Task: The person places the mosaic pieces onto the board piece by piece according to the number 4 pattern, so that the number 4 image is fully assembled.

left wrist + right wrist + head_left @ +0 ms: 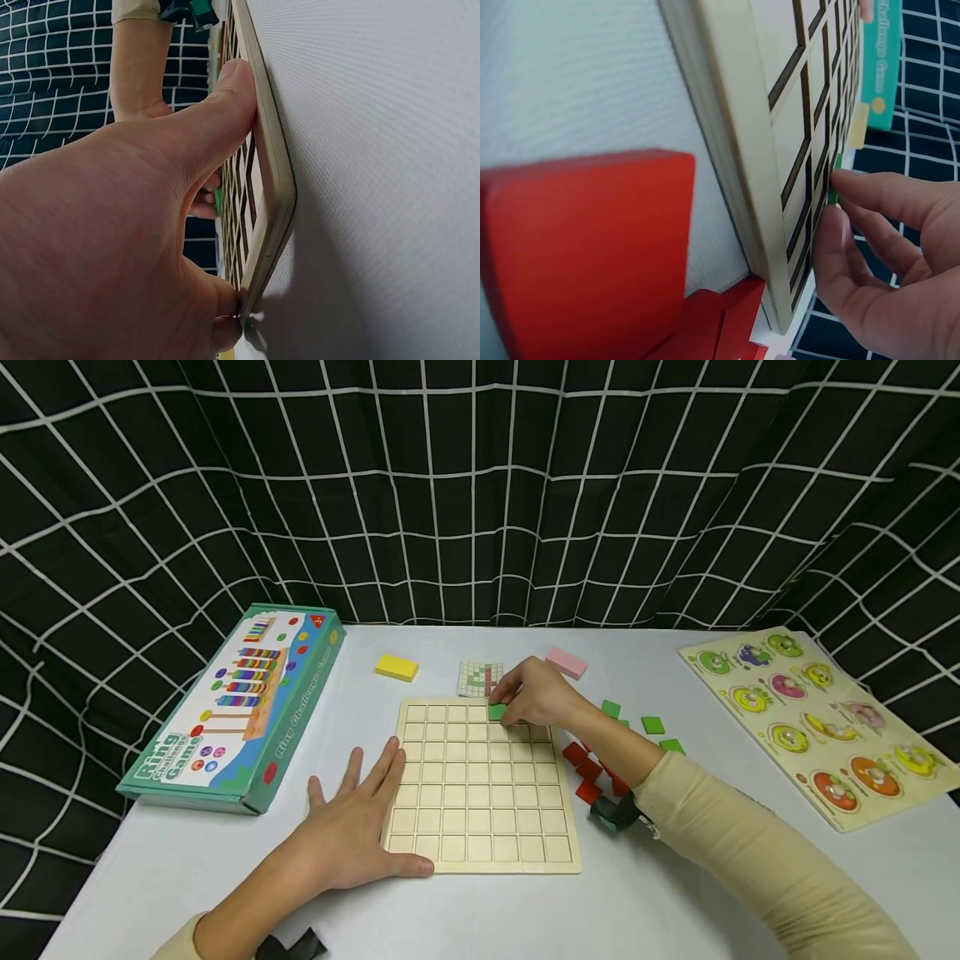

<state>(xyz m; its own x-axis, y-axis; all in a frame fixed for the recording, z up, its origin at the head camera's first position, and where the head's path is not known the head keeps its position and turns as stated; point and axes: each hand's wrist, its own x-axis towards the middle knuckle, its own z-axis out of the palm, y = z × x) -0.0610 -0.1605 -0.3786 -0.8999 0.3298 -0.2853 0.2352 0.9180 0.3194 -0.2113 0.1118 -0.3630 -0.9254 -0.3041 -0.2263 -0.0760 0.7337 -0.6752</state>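
At board's [478, 796] far edge, square green tile [497, 712], grid-aligned, pinched by right hand [534, 695]; left hand [356, 833] splayed.

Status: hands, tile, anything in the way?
Left hand on left edge of board. Right hand pinches green tile at far row. Red tiles beside board, out of the way.

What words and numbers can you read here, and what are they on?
"Ring Challenge Game": on top of the green box.
"Ring Challenge Game": again, along the box's side.
Too small to read: the red corner mark on the box, and the tiny print beside the fruits on the picture board.
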